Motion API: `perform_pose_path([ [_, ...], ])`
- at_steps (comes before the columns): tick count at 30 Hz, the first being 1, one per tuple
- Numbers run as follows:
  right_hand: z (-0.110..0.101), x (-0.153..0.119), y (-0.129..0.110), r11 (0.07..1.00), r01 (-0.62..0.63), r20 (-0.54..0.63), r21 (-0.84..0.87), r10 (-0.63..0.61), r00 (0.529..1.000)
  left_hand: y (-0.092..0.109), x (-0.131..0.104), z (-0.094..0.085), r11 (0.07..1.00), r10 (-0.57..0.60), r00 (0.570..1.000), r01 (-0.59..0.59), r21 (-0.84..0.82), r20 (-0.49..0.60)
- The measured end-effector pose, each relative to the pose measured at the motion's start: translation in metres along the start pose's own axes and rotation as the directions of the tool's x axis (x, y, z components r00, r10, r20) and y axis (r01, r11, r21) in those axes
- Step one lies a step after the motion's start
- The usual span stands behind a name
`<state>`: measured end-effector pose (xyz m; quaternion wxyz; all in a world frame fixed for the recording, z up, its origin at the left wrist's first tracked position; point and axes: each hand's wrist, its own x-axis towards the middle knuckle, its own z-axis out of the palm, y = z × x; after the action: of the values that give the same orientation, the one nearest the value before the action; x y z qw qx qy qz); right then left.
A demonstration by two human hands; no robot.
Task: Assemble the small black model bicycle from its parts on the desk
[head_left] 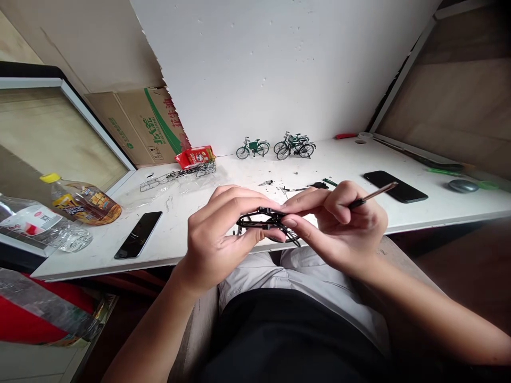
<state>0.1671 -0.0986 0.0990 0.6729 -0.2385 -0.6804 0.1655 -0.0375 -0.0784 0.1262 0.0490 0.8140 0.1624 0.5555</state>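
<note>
Left hand [217, 234] grasped a black model bicycle frame [273, 217]; right hand [345, 229] pinched its other end, a screwdriver [373, 196] tucked in its curled fingers. Fingers hid part of the frame. On the worktop [175, 229], loose black parts [318, 185] lay just beyond; three model bicycles [253, 145] stood farther back. One phone [138, 235] lay left, another phone [395, 186] right; bottles [90, 202] far left.

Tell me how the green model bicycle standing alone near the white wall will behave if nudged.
The green model bicycle may roll lengthwise on its two round wheels. It would probably tip sideways easily, those wheels being thin and in line. Its fine spokes look easy to bend.
</note>
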Motion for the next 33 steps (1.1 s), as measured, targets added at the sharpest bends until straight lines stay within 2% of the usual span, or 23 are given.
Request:
perform_pose_path([
  [8, 0.002, 0.001, -0.006, 0.994, 0.105, -0.018, 0.006, -0.105, 0.994, 0.007, -0.003, -0.004, 0.998, 0.058, 0.998, -0.057, 0.036, -0.021],
  [11, 0.001, 0.003, -0.002, 0.994, 0.112, -0.014, -0.01, -0.112, 0.994, 0.005, -0.006, -0.001, 0.999, 0.038, 0.999, -0.038, 0.016, -0.033],
  [16, -0.001, 0.008, 0.004, 0.975, 0.212, -0.001, -0.06, -0.213, 0.977, 0.003, -0.009, 0.003, 0.998, -0.014, 0.999, 0.011, -0.055, -0.045],
  [22, -0.002, 0.008, 0.001, 0.981, 0.165, 0.018, -0.105, -0.164, 0.986, 0.004, -0.008, 0.001, 0.978, -0.146, 0.989, 0.14, -0.153, -0.031],
  [27, -0.002, 0.007, 0.005, 0.976, 0.196, 0.017, -0.091, -0.195, 0.981, -0.001, -0.006, 0.0, 0.935, -0.225, 0.973, 0.228, -0.271, 0.042],
  [33, -0.006, 0.007, 0.013, 0.976, 0.144, 0.029, -0.163, -0.141, 0.99, -0.005, -0.004, 0.004, 0.954, -0.227, 0.974, 0.224, -0.2, 0.008],
])
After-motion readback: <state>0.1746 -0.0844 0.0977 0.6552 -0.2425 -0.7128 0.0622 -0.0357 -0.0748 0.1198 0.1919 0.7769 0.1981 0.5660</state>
